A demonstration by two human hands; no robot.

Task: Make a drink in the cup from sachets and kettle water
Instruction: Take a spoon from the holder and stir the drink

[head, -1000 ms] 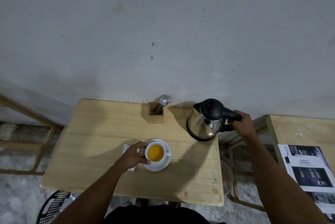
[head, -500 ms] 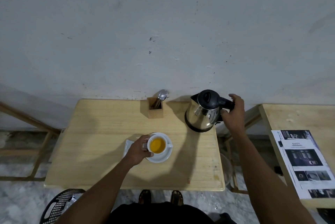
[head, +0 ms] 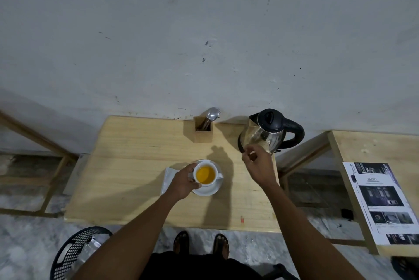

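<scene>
While the left hand (head: 184,181) grips a cup (head: 205,175) of orange drink on its saucer (head: 209,190), the right hand (head: 258,164) hovers empty, fingers loosely curled. Behind it the kettle (head: 266,132) stands at the table's (head: 136,155) back corner, apparently untouched, near a spoon holder (head: 203,132).

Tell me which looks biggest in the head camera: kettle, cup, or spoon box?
1. Kettle, clearly biggest.
2. Box and cup look about the same; the left hand hides part of the cup, so no ranking.

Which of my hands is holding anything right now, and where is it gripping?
The left hand grips the cup by its outer left side and rim. The right hand holds nothing.
</scene>
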